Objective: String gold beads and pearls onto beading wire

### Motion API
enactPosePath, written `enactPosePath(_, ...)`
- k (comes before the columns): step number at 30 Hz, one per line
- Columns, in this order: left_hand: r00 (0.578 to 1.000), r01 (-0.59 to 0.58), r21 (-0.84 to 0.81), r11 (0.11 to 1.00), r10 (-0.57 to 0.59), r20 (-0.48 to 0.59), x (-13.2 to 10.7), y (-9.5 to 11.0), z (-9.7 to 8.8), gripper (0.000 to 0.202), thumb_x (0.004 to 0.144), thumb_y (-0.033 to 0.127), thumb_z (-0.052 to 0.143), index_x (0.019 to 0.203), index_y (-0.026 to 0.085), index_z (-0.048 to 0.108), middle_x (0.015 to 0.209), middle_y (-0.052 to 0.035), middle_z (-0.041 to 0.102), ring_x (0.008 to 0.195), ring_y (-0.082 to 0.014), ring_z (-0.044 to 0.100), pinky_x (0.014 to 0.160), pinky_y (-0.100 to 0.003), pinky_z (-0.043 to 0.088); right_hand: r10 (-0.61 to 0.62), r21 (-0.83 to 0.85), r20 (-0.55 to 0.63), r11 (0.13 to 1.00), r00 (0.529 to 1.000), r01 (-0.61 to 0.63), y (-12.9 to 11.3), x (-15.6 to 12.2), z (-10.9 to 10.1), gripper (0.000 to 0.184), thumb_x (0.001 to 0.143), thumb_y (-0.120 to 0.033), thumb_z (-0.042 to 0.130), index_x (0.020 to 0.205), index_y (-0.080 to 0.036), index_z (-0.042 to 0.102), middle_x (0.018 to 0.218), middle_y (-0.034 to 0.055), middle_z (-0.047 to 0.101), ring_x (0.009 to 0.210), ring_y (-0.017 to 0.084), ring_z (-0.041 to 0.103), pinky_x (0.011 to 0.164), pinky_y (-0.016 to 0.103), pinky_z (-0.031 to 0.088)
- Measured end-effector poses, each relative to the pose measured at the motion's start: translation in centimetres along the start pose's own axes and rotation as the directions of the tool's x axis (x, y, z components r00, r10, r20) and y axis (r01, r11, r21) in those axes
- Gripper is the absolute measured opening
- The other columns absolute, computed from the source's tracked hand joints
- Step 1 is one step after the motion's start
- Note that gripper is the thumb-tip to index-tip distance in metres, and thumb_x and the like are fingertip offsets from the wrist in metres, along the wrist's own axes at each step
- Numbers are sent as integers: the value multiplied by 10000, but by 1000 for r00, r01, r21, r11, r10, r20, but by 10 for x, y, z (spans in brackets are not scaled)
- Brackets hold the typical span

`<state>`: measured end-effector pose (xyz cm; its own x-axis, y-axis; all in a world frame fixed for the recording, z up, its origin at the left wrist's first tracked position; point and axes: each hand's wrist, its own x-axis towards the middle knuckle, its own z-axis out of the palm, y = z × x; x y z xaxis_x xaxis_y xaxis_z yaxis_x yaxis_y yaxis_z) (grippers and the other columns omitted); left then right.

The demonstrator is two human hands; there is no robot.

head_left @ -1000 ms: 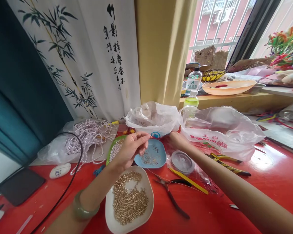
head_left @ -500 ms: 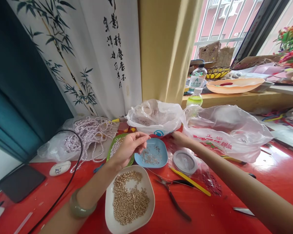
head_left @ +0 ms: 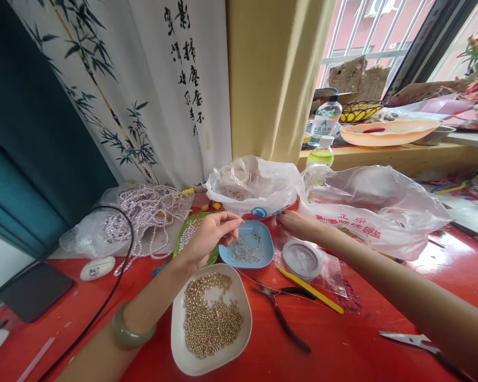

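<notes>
Left hand [head_left: 213, 236], thumb and fingertips pinched narrow, appears over the far left corner of a smooth blue tray [head_left: 267, 254]; any hold is unclear.
The right hand [head_left: 298, 224] curls beside a crinkled plastic bag [head_left: 258, 185] toward the desk's [head_left: 342, 345] far edge, its grip impossible to tell. Round gold beads [head_left: 213, 329] lie in a white dish [head_left: 246, 329] off the tray's near left corner.

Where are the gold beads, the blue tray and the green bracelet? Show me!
Gold beads [head_left: 213, 326]: head view, middle of the pile.
Blue tray [head_left: 268, 250]: head view, bare right side.
Green bracelet [head_left: 129, 338]: head view, lower part of the band.
</notes>
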<state>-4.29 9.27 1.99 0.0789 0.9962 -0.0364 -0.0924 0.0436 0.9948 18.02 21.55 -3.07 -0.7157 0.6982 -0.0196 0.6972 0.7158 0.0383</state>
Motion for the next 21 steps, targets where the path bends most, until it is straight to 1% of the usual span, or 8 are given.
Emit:
enactPosePath(3, 1000, -13, 6, 1000, 13, 6, 1, -2, -1, 163, 706, 286, 611, 761, 134, 585, 538, 29, 518, 410, -37, 388, 409, -163, 288, -36, -49, 56, 998, 998, 39, -11, 0, -1, 262, 854, -268, 485, 1091, -161, 514, 1107, 79, 534, 910, 179, 557, 759, 369, 467)
enactPosePath(6, 1000, -19, 12, 1000, 19, 4, 0, -2, -1, 160, 710, 284, 608, 758, 133, 585, 537, 32, 518, 414, -32, 386, 416, -161, 294, -34, -76, 69, 996, 997, 39, -20, 1, -1, 264, 852, -265, 489, 1087, -151, 517, 1106, 87, 534, 912, 181, 556, 763, 366, 466)
enactPosePath(10, 1000, -23, 25, 999, 23, 9, -1, -2, -2, 163, 712, 285, 608, 754, 129, 583, 544, 27, 518, 418, -34, 388, 419, -166, 298, 0, -69, 38, 998, 999, 3, -21, -1, -5, 258, 856, -272, 481, 1083, -155, 516, 1093, 76, 541, 896, 171, 560, 754, 365, 470)
enactPosePath(12, 1000, -18, 21, 1000, 17, 15, -1, -1, -2, 163, 710, 285, 610, 760, 132, 584, 546, 28, 520, 416, -36, 389, 421, -171, 297, 26, -45, -6, 999, 1000, -26, -21, -4, -10, 199, 844, -238, 497, 996, -127, 562, 1005, 88, 584, 839, 176, 579, 711, 350, 477)
enactPosePath(15, 1000, -15, 15, 1000, 15, 17, -1, -1, -3, 164, 709, 286, 610, 766, 135, 582, 545, 30, 520, 414, -35, 390, 426, -174, 294, 58, 25, -109, 998, 992, -55, -27, -13, -28, 78, 766, -135, 538, 782, -104, 608, 785, 109, 641, 700, 194, 604, 607, 315, 466)
enactPosePath(17, 1000, -15, 20, 1000, 15, 11, -1, 0, -2, 166, 710, 284, 607, 768, 131, 578, 547, 29, 518, 417, -35, 391, 427, -173, 293, 58, 98, -186, 994, 981, -40, -37, -23, -48, 79, 746, -129, 522, 765, -142, 598, 698, 59, 647, 628, 164, 603, 574, 284, 460)
enactPosePath(19, 1000, -9, 23, 1000, 9, 6, -1, 1, -1, 167, 714, 282, 601, 768, 128, 571, 550, 29, 516, 418, -35, 391, 426, -172, 290, 47, 183, -264, 983, 963, 2, -50, -34, -71, 81, 767, -171, 497, 780, -171, 577, 701, 11, 647, 621, 118, 596, 599, 243, 472)
enactPosePath(21, 1000, 4, 28, 1000, -4, 0, -1, 2, 1, 161, 714, 275, 596, 765, 126, 564, 547, 32, 512, 413, -34, 386, 423, -172, 284, 68, 272, -376, 961, 924, 40, -61, -40, -96, 101, 792, -208, 463, 778, -179, 559, 724, 3, 644, 636, 101, 596, 612, 232, 484)
